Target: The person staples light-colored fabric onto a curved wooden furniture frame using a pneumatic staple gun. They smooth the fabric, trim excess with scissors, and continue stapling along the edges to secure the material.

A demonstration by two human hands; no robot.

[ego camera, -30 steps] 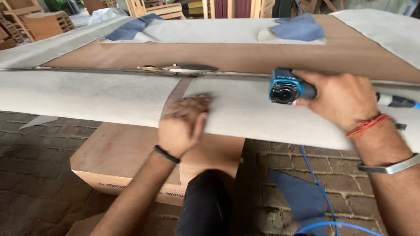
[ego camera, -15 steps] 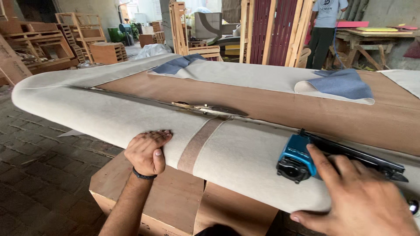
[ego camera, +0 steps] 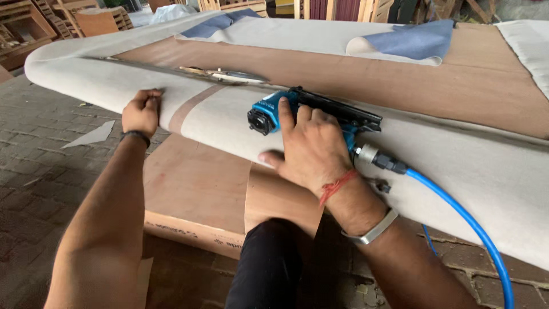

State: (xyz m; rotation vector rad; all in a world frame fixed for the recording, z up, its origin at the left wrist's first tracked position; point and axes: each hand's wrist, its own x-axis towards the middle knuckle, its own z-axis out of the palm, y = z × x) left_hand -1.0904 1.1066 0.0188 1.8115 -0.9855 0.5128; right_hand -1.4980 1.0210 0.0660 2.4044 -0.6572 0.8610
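Blue pneumatic staple gun, centre frame, lies on pale beige upholstery fabric wrapped over the brown plywood panel. Right hand clasps it, fingers wrapped closed. Left hand presses fabric flat, fingers curled. Judged: stapling stage; next staple needs taut fabric.

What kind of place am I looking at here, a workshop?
Probably a furniture or upholstery workshop: the right hand holds a blue air-powered staple gun on beige fabric wrapped over a brown plywood panel, with wooden frames stacked behind.
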